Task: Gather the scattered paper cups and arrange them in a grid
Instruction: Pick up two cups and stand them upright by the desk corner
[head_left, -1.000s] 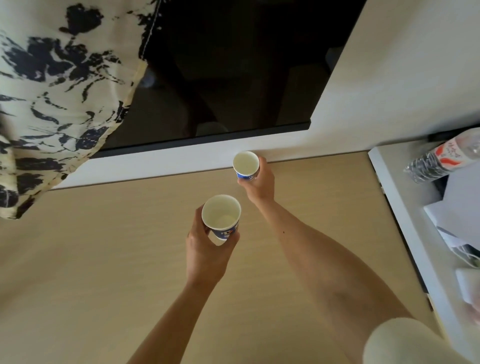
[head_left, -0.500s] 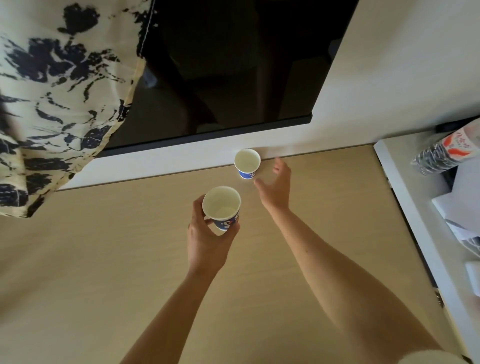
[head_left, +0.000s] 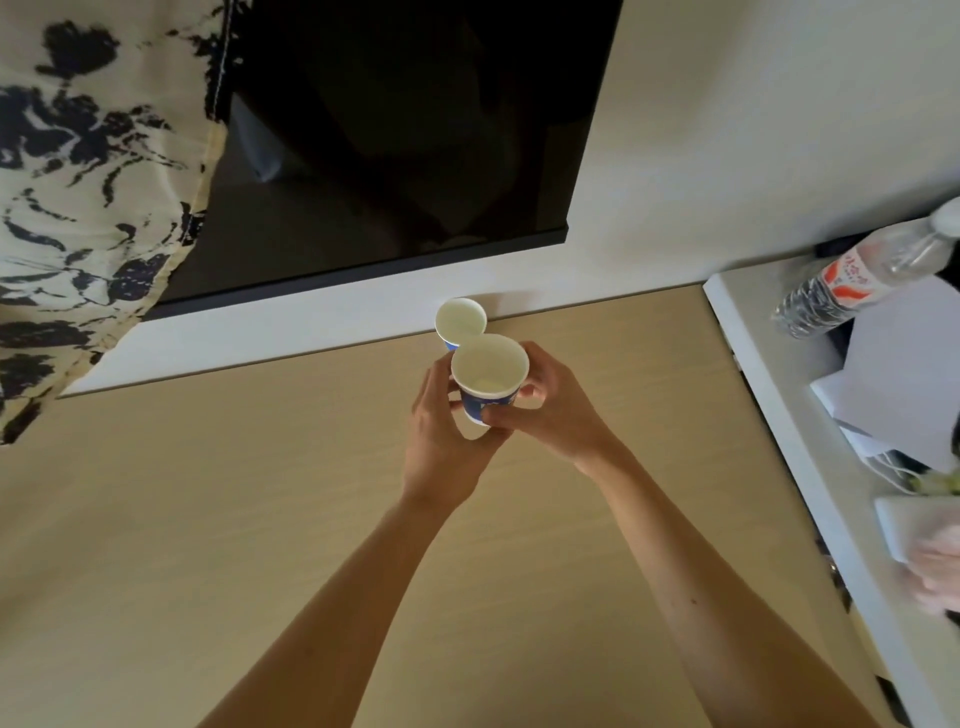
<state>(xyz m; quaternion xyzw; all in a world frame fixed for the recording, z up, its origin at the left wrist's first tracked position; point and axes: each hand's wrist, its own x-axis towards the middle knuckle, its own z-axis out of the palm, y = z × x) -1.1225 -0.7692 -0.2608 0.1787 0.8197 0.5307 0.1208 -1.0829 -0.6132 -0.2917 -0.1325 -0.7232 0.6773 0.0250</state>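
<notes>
Your left hand (head_left: 441, 447) and right hand (head_left: 558, 415) both curl their fingers round one blue-printed paper cup (head_left: 489, 371), the left from its near-left side, the right from its right. It sits upright, mouth up, over the wooden bench (head_left: 208, 519) near the far edge; its base is hidden. A second cup (head_left: 460, 318) stands upright just behind it at the bench's far edge. A plastic bottle (head_left: 852, 275) lies on the white counter (head_left: 769, 415) beyond the right edge.
</notes>
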